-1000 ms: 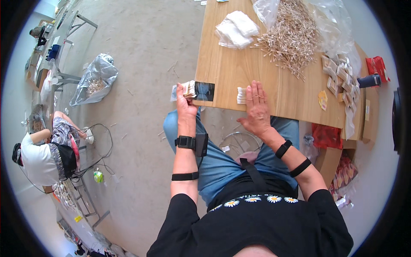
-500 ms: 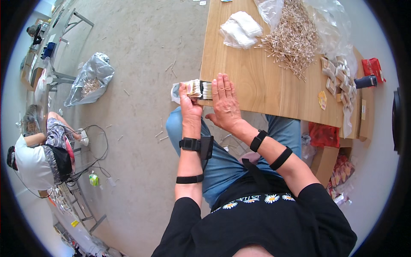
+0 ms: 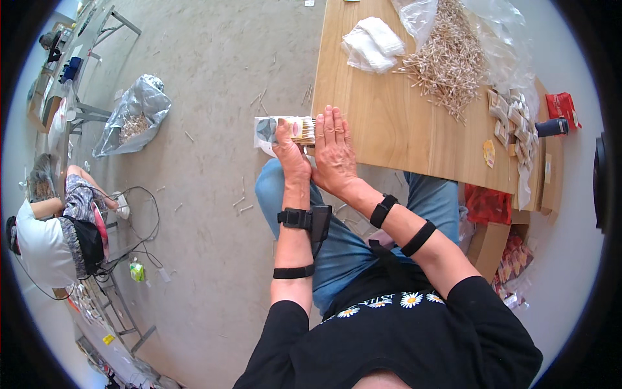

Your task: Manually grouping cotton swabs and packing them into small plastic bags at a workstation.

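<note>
My left hand (image 3: 293, 157) is closed around a small clear bag of cotton swabs (image 3: 302, 131) at the table's near left corner. A printed label shows on the bag, and its loose plastic end sticks out to the left past my thumb. The swab tips point right, toward my right hand (image 3: 335, 154). That hand lies flat with its fingers stretched out, its edge against the tips. On the wooden table (image 3: 408, 129), a large heap of loose cotton swabs (image 3: 447, 65) spills from a clear plastic sack.
Flat clear bags (image 3: 374, 44) lie at the table's far left. Filled packets (image 3: 512, 120) line the right side, near a yellow card (image 3: 488, 153), a dark blue roll (image 3: 552, 127) and a red pack (image 3: 562, 111). Leftward, a plastic sack (image 3: 136, 120) stands on the floor; another person (image 3: 55, 240) sits beyond.
The bag now surrounds the swabs, and its plastic end shows left of my thumb. The dark holder seen around the swabs before no longer shows. Both hands have drawn closer together.
</note>
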A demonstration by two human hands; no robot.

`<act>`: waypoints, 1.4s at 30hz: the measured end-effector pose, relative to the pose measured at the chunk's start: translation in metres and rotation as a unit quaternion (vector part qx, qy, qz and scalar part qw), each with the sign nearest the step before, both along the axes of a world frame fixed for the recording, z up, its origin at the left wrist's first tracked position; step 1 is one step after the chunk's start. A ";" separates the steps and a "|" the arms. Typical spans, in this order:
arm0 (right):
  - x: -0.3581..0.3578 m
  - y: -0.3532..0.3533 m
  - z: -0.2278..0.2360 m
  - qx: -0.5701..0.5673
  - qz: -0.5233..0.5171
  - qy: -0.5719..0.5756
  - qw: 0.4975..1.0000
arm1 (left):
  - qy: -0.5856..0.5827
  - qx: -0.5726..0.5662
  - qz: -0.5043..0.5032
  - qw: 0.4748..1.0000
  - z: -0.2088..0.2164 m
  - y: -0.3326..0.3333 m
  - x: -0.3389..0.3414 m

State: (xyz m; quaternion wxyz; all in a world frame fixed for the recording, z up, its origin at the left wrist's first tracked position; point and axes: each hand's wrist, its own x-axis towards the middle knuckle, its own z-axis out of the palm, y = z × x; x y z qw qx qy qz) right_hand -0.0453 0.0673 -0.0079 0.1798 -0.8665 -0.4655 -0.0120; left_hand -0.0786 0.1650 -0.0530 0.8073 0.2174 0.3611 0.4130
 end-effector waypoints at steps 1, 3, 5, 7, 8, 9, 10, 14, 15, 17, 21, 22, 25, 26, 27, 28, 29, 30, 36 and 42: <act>-0.002 0.002 0.002 -0.001 0.000 0.001 1.000 | -0.002 0.018 0.005 1.000 -0.001 0.000 0.000; -0.005 0.004 0.007 0.003 -0.023 0.039 0.999 | 0.000 0.016 0.002 1.000 -0.002 -0.001 -0.001; -0.004 0.004 0.005 -0.006 -0.031 0.025 0.999 | -0.001 0.017 -0.005 1.000 0.004 -0.003 0.002; -0.002 0.004 0.003 -0.013 -0.037 0.011 0.999 | -0.006 0.022 -0.014 1.000 0.006 -0.005 0.001; -0.001 0.002 0.003 0.000 -0.024 0.025 0.999 | -0.007 0.023 -0.015 1.000 0.003 -0.004 0.002; 0.002 -0.001 0.004 0.013 -0.011 0.038 0.999 | -0.007 0.025 -0.009 1.000 0.000 -0.003 0.003; 0.003 -0.003 0.008 0.015 -0.008 0.039 0.999 | -0.005 0.026 0.001 1.000 -0.005 0.000 0.001; 0.016 -0.026 0.018 -0.053 -0.031 0.064 0.996 | 0.010 0.059 0.012 0.998 -0.007 -0.001 0.002; 0.018 -0.030 0.015 -0.048 -0.058 0.057 0.996 | 0.004 0.044 0.012 0.999 -0.005 -0.002 0.001; 0.013 -0.033 0.013 -0.070 -0.064 0.028 0.995 | -0.003 0.030 0.011 0.999 -0.002 -0.002 0.001; 0.002 -0.021 0.012 -0.080 -0.096 0.018 0.992 | 0.006 0.043 0.000 0.999 0.000 -0.003 0.001; 0.000 -0.018 0.011 -0.080 -0.097 0.018 0.992 | 0.010 0.057 0.009 0.998 0.001 -0.004 0.001; -0.004 -0.011 0.009 -0.078 -0.112 0.021 0.990 | 0.012 0.072 0.023 0.997 0.005 -0.005 0.002; -0.004 -0.010 0.009 -0.082 -0.115 0.023 0.990 | 0.013 0.071 0.021 0.997 0.007 -0.007 0.002; -0.004 -0.008 0.008 -0.087 -0.119 0.026 0.989 | 0.015 0.060 0.013 0.998 0.009 -0.008 0.003; -0.005 -0.006 0.004 -0.086 -0.118 0.027 0.989 | 0.017 0.052 0.006 0.998 0.011 -0.009 0.002; -0.005 -0.003 0.000 -0.056 -0.114 0.011 0.992 | 0.018 0.053 0.006 0.998 0.012 -0.009 0.003; -0.006 -0.001 -0.004 -0.025 -0.109 -0.005 0.994 | 0.014 0.056 0.007 0.998 0.013 -0.009 0.004; -0.008 0.006 -0.002 -0.045 -0.081 -0.010 0.996 | 0.019 0.069 0.002 0.997 0.008 -0.009 0.001; 0.004 -0.001 -0.006 -0.022 -0.024 -0.015 0.999 | 0.018 0.035 -0.017 0.999 0.014 -0.006 0.000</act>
